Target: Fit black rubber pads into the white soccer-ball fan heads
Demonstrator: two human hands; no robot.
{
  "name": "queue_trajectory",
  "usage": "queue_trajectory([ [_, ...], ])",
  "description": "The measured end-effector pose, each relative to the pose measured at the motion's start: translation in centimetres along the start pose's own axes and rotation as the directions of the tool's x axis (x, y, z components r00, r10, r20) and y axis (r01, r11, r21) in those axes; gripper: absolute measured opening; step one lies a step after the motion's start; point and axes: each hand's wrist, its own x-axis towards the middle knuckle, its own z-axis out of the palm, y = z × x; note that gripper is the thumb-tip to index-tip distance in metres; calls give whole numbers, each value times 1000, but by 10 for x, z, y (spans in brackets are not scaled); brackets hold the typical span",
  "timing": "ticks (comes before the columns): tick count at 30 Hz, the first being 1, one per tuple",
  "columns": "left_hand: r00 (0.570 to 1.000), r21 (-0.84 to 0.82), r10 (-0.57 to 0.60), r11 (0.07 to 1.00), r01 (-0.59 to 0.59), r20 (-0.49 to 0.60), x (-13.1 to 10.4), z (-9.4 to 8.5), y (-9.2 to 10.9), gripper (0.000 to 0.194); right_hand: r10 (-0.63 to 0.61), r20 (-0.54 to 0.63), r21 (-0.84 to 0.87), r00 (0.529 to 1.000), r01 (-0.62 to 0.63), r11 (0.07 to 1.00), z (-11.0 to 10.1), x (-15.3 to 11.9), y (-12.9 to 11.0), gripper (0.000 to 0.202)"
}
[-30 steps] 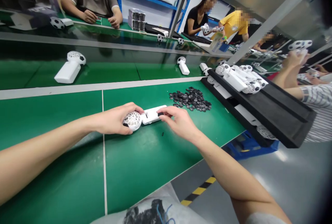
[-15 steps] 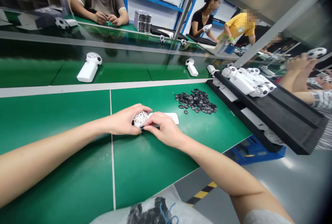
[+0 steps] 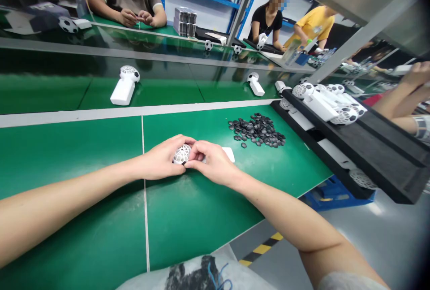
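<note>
On the green table I have a white handheld fan point(image 3: 182, 154) with a round, soccer-ball-like lattice head. My left hand point(image 3: 169, 157) curls round the head from the left, thumb at the near side and fingers at the far side. Fingertips of my right hand point(image 3: 212, 161) are pinched together against the head's near right edge, beside a dark patch. Whatever small thing they may hold is hidden. The right hand covers most of the fan's white handle point(image 3: 229, 153), whose end shows beyond it. To the right lies a pile of small black pentagonal pieces point(image 3: 260, 131).
Stacked black trays point(image 3: 379, 146) with several similar fans stand at the table's right. Beyond the table's pale edge, two fans point(image 3: 123, 87) point(image 3: 255, 85) lie on a green conveyor-like strip. Several people sit or stand across from me, and a co-worker's arms point(image 3: 405, 95) show at far right.
My right hand has shifted slightly left, covering more of the handle. The fans on the green strip appear farther right. A co-worker opposite has lowered a fan; the view has shifted a little.
</note>
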Motion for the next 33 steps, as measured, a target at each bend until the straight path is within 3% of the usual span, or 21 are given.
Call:
queue_trajectory([
  [5, 998, -85, -57, 995, 55, -20, -3, 1, 2, 52, -77, -30, 81, 997, 79, 994, -10, -1, 6, 8],
  [9, 965, -231, -238, 950, 208, -111, 6, -10, -10, 54, -59, -317, -94, 947, 30, 995, -49, -17, 39, 10],
  [12, 896, -307, -315, 926, 219, -313, 40, -27, -27, 53, 14, -478, -252, 878, -152, 956, -78, -38, 78, 11],
  [15, 790, -260, -322, 942, 212, -522, 90, -46, -48, 52, 80, -557, -300, 827, -290, 909, -88, -53, 113, 16],
  [18, 696, -147, -280, 958, 246, -661, 133, -59, -71, 50, 110, -505, -334, 856, -312, 889, -84, -57, 128, 20],
  [20, 674, -51, -228, 961, 271, -703, 149, -60, -85, 51, 90, -449, -384, 889, -284, 879, -81, -56, 129, 23],
  [25, 727, 160, -104, 945, 285, -678, 148, -43, -102, 63, 63, -382, -413, 922, -232, 880, -83, -57, 134, 24],
  [33, 781, 331, -39, 892, 308, -623, 117, -30, -93, 61, 41, -428, -457, 903, -255, 852, -91, -57, 172, 34],
])
